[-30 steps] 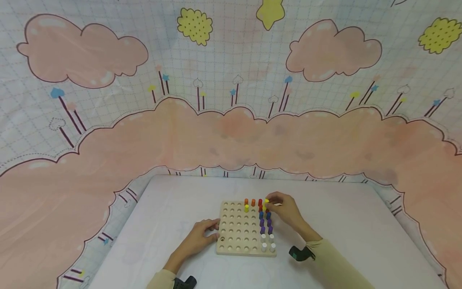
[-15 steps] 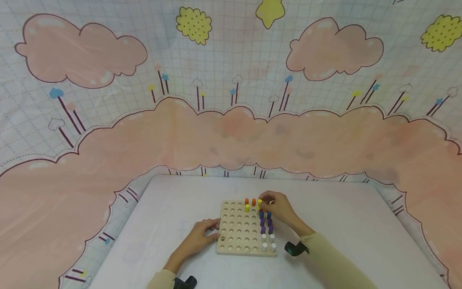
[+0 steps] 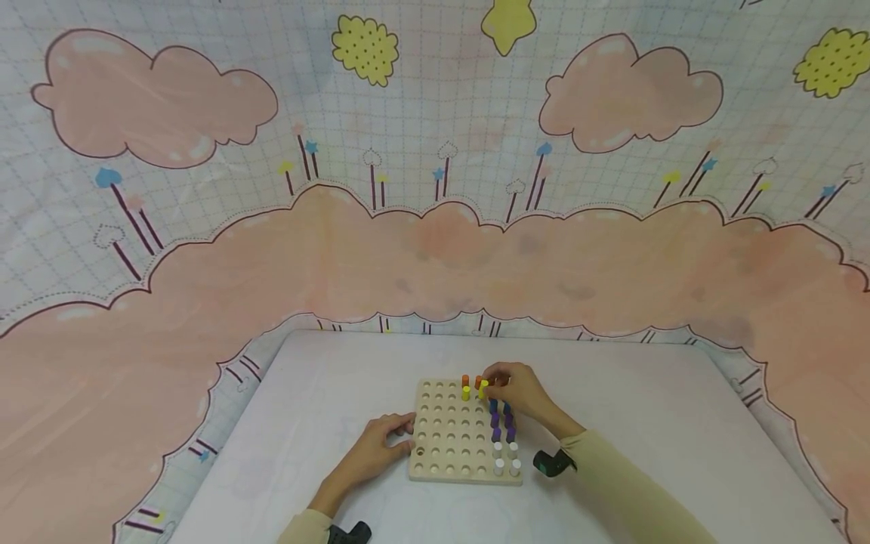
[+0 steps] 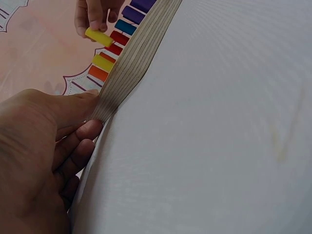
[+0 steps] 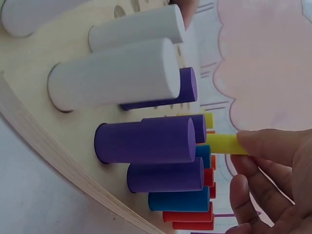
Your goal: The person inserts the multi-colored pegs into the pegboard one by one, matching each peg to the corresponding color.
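Observation:
My right hand [image 3: 519, 389] pinches a yellow peg [image 3: 483, 388] between thumb and fingers over the second row from the far edge of a wooden pegboard [image 3: 442, 476]. In the right wrist view, this yellow peg [image 5: 222, 144] shows behind the purple pegs [image 5: 146, 141]; I cannot tell whether its lower end is in a hole. Left of it another yellow peg [image 3: 465, 394] stands upright, with orange pegs [image 3: 465, 380] behind. My left hand [image 3: 377, 449] rests against the board's left edge, thumb and fingertips touching it. The right hand partly hides the red pegs [image 4: 119, 37].
Blue pegs [image 3: 493, 406], purple pegs [image 3: 496, 434] and white pegs [image 3: 499, 467] stand in two columns along the board's right side. Other holes show in the board. A white tabletop [image 3: 272, 423] lies around it, with a patterned cloth [image 3: 435, 257] behind.
My right hand has moved left along the far rows with the yellow peg, from the rightmost column to beside the other yellow peg. The left hand stays put.

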Demonstrator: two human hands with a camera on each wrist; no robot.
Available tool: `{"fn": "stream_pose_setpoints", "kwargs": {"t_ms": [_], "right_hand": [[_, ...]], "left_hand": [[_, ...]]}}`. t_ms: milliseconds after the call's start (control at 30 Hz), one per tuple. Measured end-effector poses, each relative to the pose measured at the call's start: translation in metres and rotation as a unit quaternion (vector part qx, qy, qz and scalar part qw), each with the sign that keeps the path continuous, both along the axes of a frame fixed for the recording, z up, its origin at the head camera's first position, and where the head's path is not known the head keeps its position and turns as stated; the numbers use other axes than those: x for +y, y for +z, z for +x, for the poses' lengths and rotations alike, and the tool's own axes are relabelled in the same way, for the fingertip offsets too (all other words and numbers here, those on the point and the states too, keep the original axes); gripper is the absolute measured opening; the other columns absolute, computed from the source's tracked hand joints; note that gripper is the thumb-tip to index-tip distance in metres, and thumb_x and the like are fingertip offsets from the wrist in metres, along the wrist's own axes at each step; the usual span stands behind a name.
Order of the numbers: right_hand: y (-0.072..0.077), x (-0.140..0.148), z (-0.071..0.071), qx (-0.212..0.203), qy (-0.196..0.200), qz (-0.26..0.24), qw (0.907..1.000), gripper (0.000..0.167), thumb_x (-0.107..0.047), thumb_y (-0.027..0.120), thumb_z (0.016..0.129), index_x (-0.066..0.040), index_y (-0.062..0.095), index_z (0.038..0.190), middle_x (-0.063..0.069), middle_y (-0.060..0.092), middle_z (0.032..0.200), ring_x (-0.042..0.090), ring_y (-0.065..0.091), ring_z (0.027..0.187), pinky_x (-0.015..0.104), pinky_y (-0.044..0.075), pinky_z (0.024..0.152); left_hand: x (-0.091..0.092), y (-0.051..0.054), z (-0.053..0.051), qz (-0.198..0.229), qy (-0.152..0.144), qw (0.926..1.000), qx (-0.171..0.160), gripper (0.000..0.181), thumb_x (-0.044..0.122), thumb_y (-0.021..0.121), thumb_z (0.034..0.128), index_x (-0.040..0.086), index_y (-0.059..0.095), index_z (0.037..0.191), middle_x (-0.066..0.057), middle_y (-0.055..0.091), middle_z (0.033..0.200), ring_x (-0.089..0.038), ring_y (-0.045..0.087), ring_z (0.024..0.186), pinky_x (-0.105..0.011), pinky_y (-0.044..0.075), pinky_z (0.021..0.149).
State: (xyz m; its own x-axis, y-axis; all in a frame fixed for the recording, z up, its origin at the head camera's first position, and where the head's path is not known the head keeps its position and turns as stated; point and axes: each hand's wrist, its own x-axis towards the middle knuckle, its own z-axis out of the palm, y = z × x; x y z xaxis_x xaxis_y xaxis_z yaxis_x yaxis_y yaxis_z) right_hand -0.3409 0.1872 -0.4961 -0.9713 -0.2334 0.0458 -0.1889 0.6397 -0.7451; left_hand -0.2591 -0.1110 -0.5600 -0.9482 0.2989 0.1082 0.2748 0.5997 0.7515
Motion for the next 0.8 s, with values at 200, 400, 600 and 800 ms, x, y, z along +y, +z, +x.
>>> {"fn": "stream_pose_setpoints", "kwargs": {"t_ms": [200,400,600,800], "right_hand": [[-0.005,-0.002,-0.003,-0.001,0.01,0.023,0.9997,0.015,-0.011,0.077,0.081,-0.018,0.075,0.094,-0.003,0.063,0.082,0.017,0.051,0.079,0.028,0.044,0.068],[-0.008,-0.004,-0.005,0.005,0.029,0.032,0.9991,0.016,-0.011,0.077,0.081,-0.016,0.076,0.096,-0.004,0.063,0.08,0.016,0.05,0.076,0.028,0.041,0.065],[-0.011,-0.005,-0.007,0.015,0.038,0.046,0.9981,0.015,-0.011,0.078,0.08,-0.016,0.075,0.094,-0.005,0.065,0.082,0.014,0.051,0.075,0.026,0.041,0.067],[-0.012,-0.007,-0.009,0.012,0.035,0.041,0.9985,0.014,-0.01,0.079,0.08,-0.017,0.075,0.091,-0.004,0.066,0.082,0.014,0.053,0.075,0.028,0.044,0.07]], "left_hand": [[-0.001,-0.001,0.001,0.0,-0.003,1.0,-0.006,0.049,0.027,0.07,0.0898,0.01,0.059,0.135,0.015,0.061,0.104,-0.004,0.049,0.098,-0.039,0.035,0.098],[-0.001,-0.001,0.002,-0.001,0.0,0.9999,-0.011,0.05,0.029,0.07,0.0903,0.011,0.059,0.135,0.015,0.06,0.105,-0.005,0.049,0.099,-0.041,0.035,0.099],[-0.001,0.0,0.002,-0.005,-0.002,1.0,-0.006,0.05,0.029,0.07,0.0903,0.01,0.059,0.135,0.014,0.061,0.105,-0.005,0.051,0.099,-0.041,0.035,0.099],[-0.002,-0.001,0.003,-0.005,-0.003,1.0,0.005,0.049,0.028,0.07,0.09,0.01,0.06,0.134,0.014,0.062,0.104,-0.005,0.051,0.098,-0.038,0.035,0.097]]}}
